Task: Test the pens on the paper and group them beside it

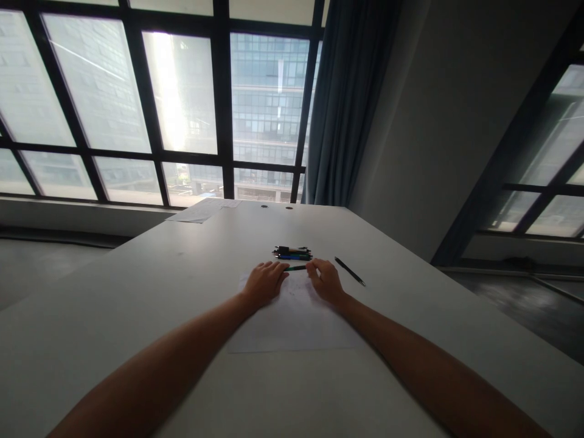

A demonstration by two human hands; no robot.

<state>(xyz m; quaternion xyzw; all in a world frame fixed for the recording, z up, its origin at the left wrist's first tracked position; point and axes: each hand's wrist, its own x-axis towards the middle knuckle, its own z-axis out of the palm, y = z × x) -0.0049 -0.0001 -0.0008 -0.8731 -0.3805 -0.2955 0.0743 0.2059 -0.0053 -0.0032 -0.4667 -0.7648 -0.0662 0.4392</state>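
Observation:
A slim green pen (pixel 296 268) lies crosswise between my two hands, just above the far edge of a white paper sheet (pixel 296 328). My left hand (pixel 265 282) is closed on the pen's left end. At its right end, the fingers of my right hand (pixel 325 278) are closed on it too. Faint marks show on the paper between my wrists. Just beyond my hands rests a small bunch of pens (pixel 292 252), dark with some blue and green. One dark pen (pixel 350 271) lies apart, slanted, to the right of my right hand.
The long white table (pixel 137 340) stretches toward a large window (pixel 269 97). More paper sheets (pixel 201 211) lie at its far left corner. Two small round dark fittings (pixel 276 207) sit near the far edge. A blue curtain (pixel 342 109) hangs beyond, beside a grey wall (pixel 424 121).

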